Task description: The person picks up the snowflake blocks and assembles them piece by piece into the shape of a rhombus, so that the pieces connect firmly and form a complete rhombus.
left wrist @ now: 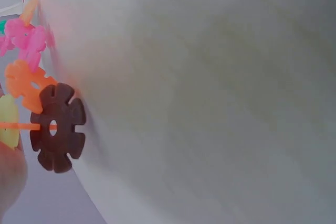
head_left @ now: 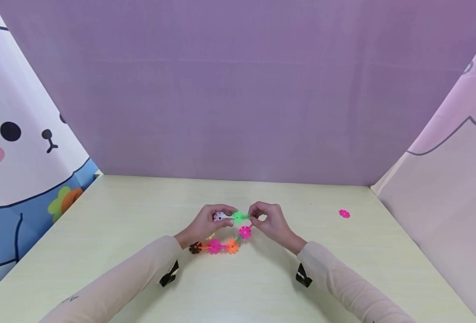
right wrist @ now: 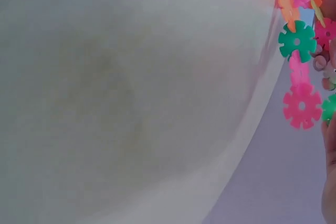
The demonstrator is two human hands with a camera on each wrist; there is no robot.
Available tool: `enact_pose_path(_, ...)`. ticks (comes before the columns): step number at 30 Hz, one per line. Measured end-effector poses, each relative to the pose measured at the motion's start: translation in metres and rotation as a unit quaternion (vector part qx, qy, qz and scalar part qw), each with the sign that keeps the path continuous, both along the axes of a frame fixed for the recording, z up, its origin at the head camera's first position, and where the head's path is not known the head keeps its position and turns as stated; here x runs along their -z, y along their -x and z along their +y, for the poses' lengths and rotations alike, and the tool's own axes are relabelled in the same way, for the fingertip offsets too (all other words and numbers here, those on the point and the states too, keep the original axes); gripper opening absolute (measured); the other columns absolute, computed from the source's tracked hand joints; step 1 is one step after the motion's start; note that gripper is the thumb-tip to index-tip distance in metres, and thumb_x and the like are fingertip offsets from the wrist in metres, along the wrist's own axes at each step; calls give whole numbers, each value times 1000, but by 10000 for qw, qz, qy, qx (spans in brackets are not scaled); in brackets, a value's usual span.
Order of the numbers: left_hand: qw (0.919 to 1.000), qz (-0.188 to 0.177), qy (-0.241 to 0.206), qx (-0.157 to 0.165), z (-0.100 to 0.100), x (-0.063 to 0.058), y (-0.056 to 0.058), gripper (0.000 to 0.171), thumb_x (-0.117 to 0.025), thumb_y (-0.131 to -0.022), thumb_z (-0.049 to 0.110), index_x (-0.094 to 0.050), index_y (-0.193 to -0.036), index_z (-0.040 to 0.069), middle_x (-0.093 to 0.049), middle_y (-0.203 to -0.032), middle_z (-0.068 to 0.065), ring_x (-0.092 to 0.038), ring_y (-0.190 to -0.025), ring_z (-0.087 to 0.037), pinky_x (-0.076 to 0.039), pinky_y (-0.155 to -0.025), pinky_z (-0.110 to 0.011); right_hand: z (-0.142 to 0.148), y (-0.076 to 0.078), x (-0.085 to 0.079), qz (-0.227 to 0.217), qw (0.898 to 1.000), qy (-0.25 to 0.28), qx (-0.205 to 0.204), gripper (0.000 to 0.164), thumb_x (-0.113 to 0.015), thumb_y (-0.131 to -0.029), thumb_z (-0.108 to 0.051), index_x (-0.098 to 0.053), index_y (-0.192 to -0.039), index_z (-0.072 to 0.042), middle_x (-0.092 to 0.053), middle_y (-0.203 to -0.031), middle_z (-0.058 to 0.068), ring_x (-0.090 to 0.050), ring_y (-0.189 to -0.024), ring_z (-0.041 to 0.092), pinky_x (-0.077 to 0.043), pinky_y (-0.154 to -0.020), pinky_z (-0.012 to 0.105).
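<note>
Between my two hands is a chain of coloured plastic snowflake discs, slotted into one another. My left hand point(head_left: 204, 224) grips a stretch of it, with a white disc point(head_left: 219, 216) and a light green disc point(head_left: 238, 218) showing by the fingers. Fingertips of my right hand point(head_left: 276, 223) pinch a green disc point(head_left: 246, 217) at the right of that stretch; whether it is joined there is too small to tell. Below hang a pink disc point(right wrist: 302, 105), a teal green disc point(right wrist: 297, 41), an orange disc point(head_left: 232, 246), a magenta disc point(head_left: 214, 246) and a brown disc point(left wrist: 58, 128).
A single pink disc point(head_left: 345, 213) lies apart on the pale wooden table point(head_left: 238, 291), well to the right of my hands. A purple cloth backdrop point(head_left: 238, 98) stands behind the table, with printed cloths at both sides.
</note>
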State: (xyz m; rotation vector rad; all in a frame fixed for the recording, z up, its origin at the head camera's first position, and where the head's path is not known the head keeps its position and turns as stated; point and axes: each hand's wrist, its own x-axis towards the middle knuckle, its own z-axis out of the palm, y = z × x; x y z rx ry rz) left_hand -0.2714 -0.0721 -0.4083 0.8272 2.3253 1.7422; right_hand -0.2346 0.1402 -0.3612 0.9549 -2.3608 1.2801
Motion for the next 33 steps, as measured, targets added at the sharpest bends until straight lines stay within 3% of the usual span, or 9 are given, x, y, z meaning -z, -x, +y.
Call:
enact_pose_path(7, 10000, 24, 64, 5, -2, 1, 0, 29, -66, -82, 15, -64, -111, 17, -64, -105, -5, -59, -93, -17, -54, -73, -30, 0, 4, 1, -99, 9998, -109, -143, 9, -61, -75, 16, -61, -81, 11, -66, -77, 23, -63, -66, 31, -55, -63, 30)
enact_pose_path(16, 9995, 159, 261, -98, -3, 1, 1, 30, -67, -82, 17, -63, -112, 15, -63, -103, -7, -57, -88, -17, -51, -66, -21, 8, 30, 29, -94, 9996, -251, -84, 12, -66, -76, 9, -64, -84, 0, -67, -81, 11, -64, -73, 23, -55, -66, 32)
enact_pose_path(25, 9987, 304, 347, -203, -4, 1, 1, 29, -67, -82, 18, -63, -111, 16, -64, -101, -6, -56, -82, -17, -46, -60, -20, 22, 32, 29, 114, 9986, -522, 53, 17, -69, -76, 3, -62, -90, -4, -67, -86, 9, -63, -80, 21, -52, -63, 25)
enact_pose_path(33, 9984, 335, 394, -249, -5, 2, 1, 28, -67, -83, 15, -63, -110, 21, -63, -101, -1, -57, -80, -16, -43, -55, -20, 50, 35, 30, 255, 9964, -702, 404, 19, -69, -75, 4, -61, -91, 0, -66, -86, 13, -64, -81, 25, -51, -60, 28)
